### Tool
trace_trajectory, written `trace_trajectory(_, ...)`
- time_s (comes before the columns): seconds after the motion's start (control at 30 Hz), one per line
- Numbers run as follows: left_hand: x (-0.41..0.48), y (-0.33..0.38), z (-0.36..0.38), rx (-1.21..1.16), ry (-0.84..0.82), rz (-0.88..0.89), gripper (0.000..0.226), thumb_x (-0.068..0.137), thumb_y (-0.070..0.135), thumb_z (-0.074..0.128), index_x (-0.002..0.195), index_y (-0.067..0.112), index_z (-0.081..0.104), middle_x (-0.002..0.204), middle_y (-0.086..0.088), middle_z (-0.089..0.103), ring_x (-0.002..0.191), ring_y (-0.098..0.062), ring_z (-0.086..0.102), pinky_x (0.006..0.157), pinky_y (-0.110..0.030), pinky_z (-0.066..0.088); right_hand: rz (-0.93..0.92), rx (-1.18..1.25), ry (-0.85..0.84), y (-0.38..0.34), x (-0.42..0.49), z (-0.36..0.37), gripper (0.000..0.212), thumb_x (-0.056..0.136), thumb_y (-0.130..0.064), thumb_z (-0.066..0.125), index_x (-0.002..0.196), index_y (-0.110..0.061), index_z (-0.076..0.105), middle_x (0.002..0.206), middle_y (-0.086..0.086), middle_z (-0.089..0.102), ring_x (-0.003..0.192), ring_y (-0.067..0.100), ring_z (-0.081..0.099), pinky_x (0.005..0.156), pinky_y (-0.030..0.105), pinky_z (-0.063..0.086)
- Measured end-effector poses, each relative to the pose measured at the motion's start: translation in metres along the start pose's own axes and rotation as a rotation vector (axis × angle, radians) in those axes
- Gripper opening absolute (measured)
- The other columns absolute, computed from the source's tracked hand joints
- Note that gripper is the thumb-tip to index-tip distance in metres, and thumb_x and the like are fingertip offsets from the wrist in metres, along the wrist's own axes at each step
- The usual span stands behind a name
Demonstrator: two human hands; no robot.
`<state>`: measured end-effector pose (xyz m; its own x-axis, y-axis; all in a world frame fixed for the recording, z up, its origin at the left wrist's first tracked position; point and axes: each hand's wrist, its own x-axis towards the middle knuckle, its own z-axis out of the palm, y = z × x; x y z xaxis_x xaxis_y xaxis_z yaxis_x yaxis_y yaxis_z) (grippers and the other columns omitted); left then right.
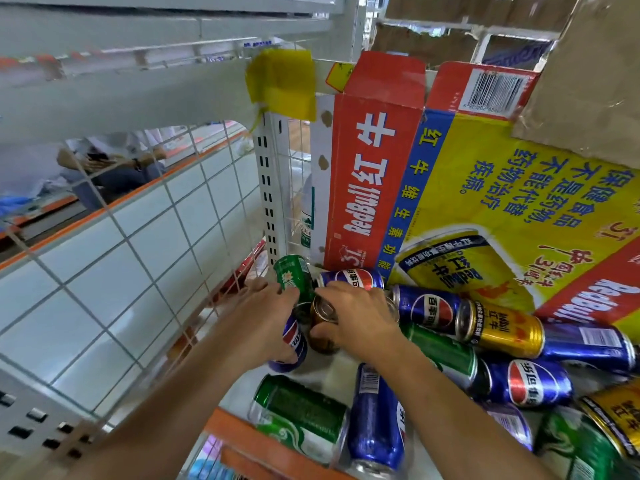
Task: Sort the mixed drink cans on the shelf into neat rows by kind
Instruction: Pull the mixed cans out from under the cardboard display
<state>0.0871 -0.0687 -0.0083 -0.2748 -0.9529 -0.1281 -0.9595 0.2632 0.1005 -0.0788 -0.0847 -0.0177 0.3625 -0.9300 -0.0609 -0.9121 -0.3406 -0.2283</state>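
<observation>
White shelf (334, 374) bears jumbled cans (502, 329); left hand (265, 317) grips a blue can (295, 346), right hand (358, 315) a gold can (323, 311).

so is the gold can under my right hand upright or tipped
Looks upright: the gold can stands on its base with its round lid facing up, and the right hand grips it from above.

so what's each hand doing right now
left hand: grips the blue metal cola can
right hand: grips the gold metal drink can
</observation>
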Motion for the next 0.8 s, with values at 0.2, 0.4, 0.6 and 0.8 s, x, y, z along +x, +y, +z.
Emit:
trace_trajectory(0.2, 0.002, 0.002, 0.011, -0.305, 0.075, 0.073, 0.087, 0.067, 0.056, 0.079, 0.137, 0.025, 0.039, 0.135, 0.006, 0.044, 0.12, -0.01, 0.035, 0.099, -0.025, 0.037, 0.062, 0.201, 0.193, 0.007, -0.017, -0.011, 0.04, 0.088, -0.028, 0.066, 0.124, -0.016, 0.054, 0.122, 0.002, 0.055, 0.112, 0.02, 0.053, 0.095, 0.036, 0.045)
trace_trajectory(0.4, 0.0, 0.002, 0.021, -0.415, 0.146, 0.038, 0.089, 0.07, 0.053, 0.077, 0.143, 0.027, 0.033, 0.146, 0.004, 0.035, 0.133, -0.015, 0.033, 0.109, -0.032, 0.034, 0.315, 0.14, 0.15, 0.025, -0.046, -0.011, 0.021, 0.084, -0.04, 0.062, 0.088, -0.021, 0.054, 0.091, 0.001, 0.064, 0.085, 0.023, 0.061, 0.07, 0.032, 0.049)
trace_trajectory(0.6, -0.022, 0.024, 0.016, -0.293, 0.452, 0.3, 0.039, 0.081, 0.051, 0.052, 0.104, 0.023, 0.065, 0.11, 0.002, 0.058, 0.107, -0.018, 0.053, 0.092, -0.038, 0.046, 0.358, 0.079, -0.063, 0.027, -0.072, 0.007, 0.038, 0.085, -0.051, 0.061, 0.107, -0.019, 0.056, 0.105, 0.004, 0.061, 0.098, 0.026, 0.058, 0.079, 0.036, 0.049)
trace_trajectory(0.8, -0.043, 0.033, 0.012, -0.138, 0.133, 0.471, 0.037, 0.081, 0.062, 0.049, 0.104, 0.038, 0.066, 0.1, 0.024, 0.06, 0.098, 0.001, 0.054, 0.091, -0.016, 0.026, 0.36, 0.108, -0.116, 0.021, -0.085, 0.015, 0.051, 0.082, -0.056, 0.062, 0.116, -0.019, 0.053, 0.114, 0.005, 0.06, 0.106, 0.026, 0.057, 0.082, 0.035, 0.047)
